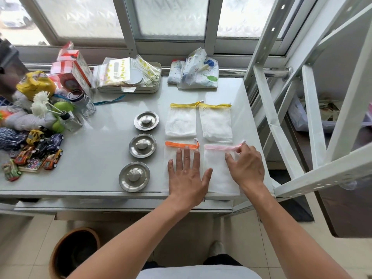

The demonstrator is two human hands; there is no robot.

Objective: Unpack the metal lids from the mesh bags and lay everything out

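Three round metal lids lie in a column on the white table [90,158]: a far lid [146,120], a middle lid [142,145] and a near lid [134,176]. To their right, several flat white mesh bags form a grid: two yellow-trimmed bags [181,119] [216,122] at the back, an orange-trimmed bag [182,145] and a pink-trimmed bag [218,172] in front. My left hand [186,174] rests flat, fingers spread, on the orange-trimmed bag. My right hand [244,166] lies on the pink-trimmed bag, fingertips at its drawstring top.
Toy cars [40,150], a glass jar [82,102], a diffuser bottle and soft toys crowd the table's left side. A tray of zip bags [130,77] and a printed pouch [197,71] sit at the back. A white metal frame [281,109] rises at the right. A brown bin [74,252] stands below.
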